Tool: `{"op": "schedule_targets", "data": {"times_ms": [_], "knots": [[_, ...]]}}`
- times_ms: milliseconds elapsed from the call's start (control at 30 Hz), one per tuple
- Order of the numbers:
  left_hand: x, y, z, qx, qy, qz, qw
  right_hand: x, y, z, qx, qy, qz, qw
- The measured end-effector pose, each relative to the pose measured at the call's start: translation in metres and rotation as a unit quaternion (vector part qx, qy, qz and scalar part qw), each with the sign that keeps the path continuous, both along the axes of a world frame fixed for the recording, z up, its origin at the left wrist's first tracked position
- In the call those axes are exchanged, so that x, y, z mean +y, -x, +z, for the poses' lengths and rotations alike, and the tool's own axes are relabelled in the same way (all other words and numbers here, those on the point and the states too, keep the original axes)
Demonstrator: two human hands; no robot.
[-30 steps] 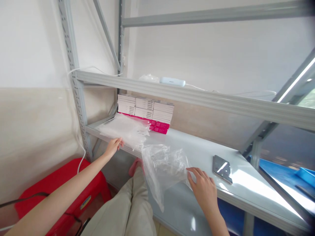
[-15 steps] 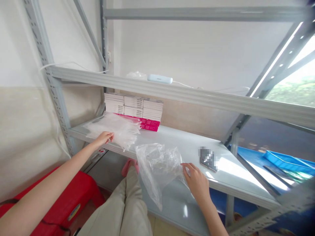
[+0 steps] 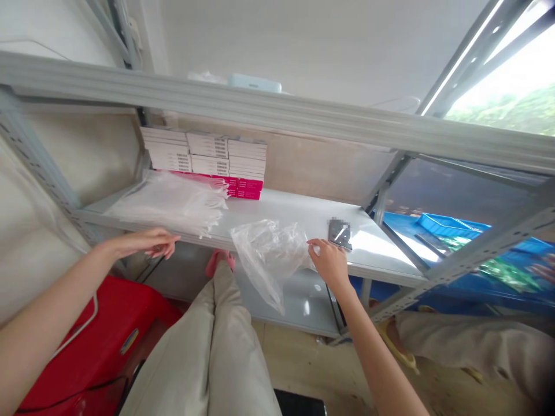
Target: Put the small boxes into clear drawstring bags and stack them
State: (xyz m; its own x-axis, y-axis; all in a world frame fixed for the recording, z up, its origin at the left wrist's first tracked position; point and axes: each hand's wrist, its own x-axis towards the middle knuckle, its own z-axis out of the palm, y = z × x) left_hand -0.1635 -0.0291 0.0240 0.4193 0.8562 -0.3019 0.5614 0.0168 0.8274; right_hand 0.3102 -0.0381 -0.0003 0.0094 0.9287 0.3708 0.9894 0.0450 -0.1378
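A red plastic stool (image 3: 150, 309) with an oval label is crossed by a thin white cable (image 3: 78, 331). A pale-blue rounded device (image 3: 255, 84) is partly hidden by a ribbed grey metal beam (image 3: 303, 112). At right, a blue plastic tray (image 3: 451, 223) is seen blurred; green foliage (image 3: 515, 112) is framed above. Below, a co-worker's beige trouser leg (image 3: 468, 344) and yellow shoe (image 3: 399, 349) are glimpsed.

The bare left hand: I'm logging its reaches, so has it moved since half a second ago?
Yes. Judged against the grey shelf's front edge, the bare left hand has drawn back toward the person, off the translucent plastic bags.
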Motion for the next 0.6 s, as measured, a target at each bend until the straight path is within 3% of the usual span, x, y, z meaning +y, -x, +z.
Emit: {"op": "schedule_targets", "data": {"times_ms": [100, 167, 267, 333, 400, 467, 533, 600], "knots": [[-0.015, -0.037, -0.006, 0.008, 0.049, -0.069, 0.996, -0.001, 0.004, 0.001, -0.009, -0.006, 0.006, 1.000], [-0.036, -0.082, -0.009, -0.005, 0.037, -0.100, 0.994, -0.002, 0.008, 0.003, -0.018, -0.008, 0.011, 1.000], [-0.082, -0.172, -0.017, 0.001, -0.159, -0.110, 0.981, -0.002, 0.016, 0.011, -0.031, 0.000, 0.007, 0.999], [-0.110, -0.233, -0.030, 0.045, -0.343, -0.138, 0.928, -0.002, 0.023, 0.018, -0.039, 0.012, -0.006, 0.999], [-0.123, -0.283, -0.049, 0.120, -0.510, -0.210, 0.825, -0.003, 0.029, 0.026, -0.053, 0.030, -0.029, 0.998], [-0.120, -0.313, -0.066, 0.194, -0.602, -0.224, 0.742, -0.003, 0.032, 0.035, -0.081, 0.044, -0.055, 0.994], [-0.106, -0.320, -0.073, 0.279, -0.608, -0.175, 0.723, -0.005, 0.030, 0.043, -0.115, 0.043, -0.072, 0.990], [-0.089, -0.307, -0.067, 0.340, -0.593, -0.121, 0.720, -0.007, 0.023, 0.051, -0.142, 0.035, -0.080, 0.986]]}}
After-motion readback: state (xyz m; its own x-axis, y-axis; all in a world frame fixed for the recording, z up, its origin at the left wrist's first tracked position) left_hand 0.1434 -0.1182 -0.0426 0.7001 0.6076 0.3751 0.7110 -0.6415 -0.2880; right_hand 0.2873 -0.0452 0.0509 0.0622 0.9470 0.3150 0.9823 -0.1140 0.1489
